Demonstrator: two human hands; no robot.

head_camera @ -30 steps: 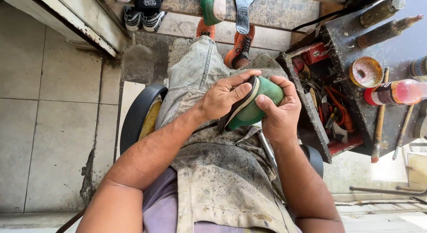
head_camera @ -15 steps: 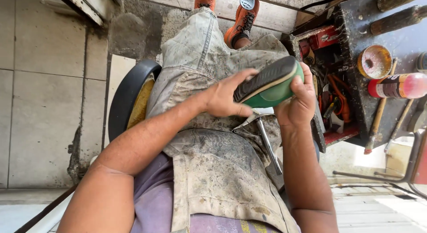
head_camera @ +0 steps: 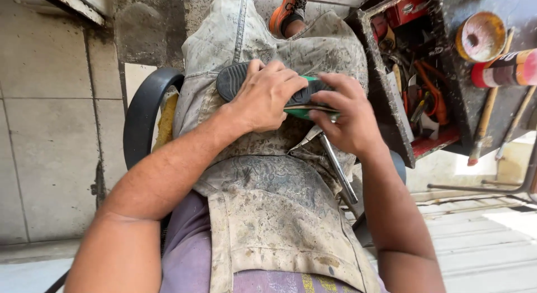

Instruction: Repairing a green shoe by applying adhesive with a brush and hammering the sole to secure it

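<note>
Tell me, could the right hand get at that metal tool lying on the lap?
Probably yes. The right hand grips the green shoe just above the metal tool, with nothing between them, but it would have to let go of the shoe first.

Shoe (head_camera: 246, 80) lowered flat onto lap, sole up

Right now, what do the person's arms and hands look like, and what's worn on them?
Both forearms are bare up to the elbows; no gloves, watch or rings show on the left hand or right hand. A purple short sleeve covers the left upper arm. A stained, greyish apron hangs between the arms.
</note>
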